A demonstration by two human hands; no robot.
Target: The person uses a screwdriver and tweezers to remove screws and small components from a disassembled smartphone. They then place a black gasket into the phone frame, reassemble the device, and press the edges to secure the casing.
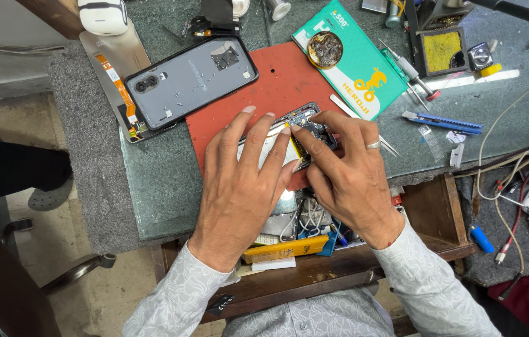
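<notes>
Nearest the body, an open wooden drawer (314, 265) sits under the bench edge, stuffed with a yellow flat box (284, 249), cables and small parts. Just beyond the drawer, both hands lie on a red rubber work mat (264, 93), and that mat serves as the landmark here.

On the mat's near right part lies the opened smartphone with its back cover off (302, 122). Its long axis runs slantwise, from the mat's near edge up toward the mat's far right corner. The left hand (239, 187) lies flat over the phone's lower half, palm down, fingers spread and pressing the body onto the mat; it pinches nothing. The right hand (346, 175), with a silver ring on one finger, comes in from the right of the mat, wrist bent, thumb and forefinger brought together at the phone's upper end beside the exposed board. Whether a small part sits between those fingertips cannot be told. The right hand is the nearer one to that upper end; the left only steadies.

On the mat's far left corner rests the grey removed back cover with twin camera holes (191, 80). Right of the mat lie white plastic tweezers (355, 118), overlapping a green cardboard box (352, 59) carrying a round tin of dark flux (325, 49). Farther right of the mat sits a blue-handled knife (442, 122).
</notes>
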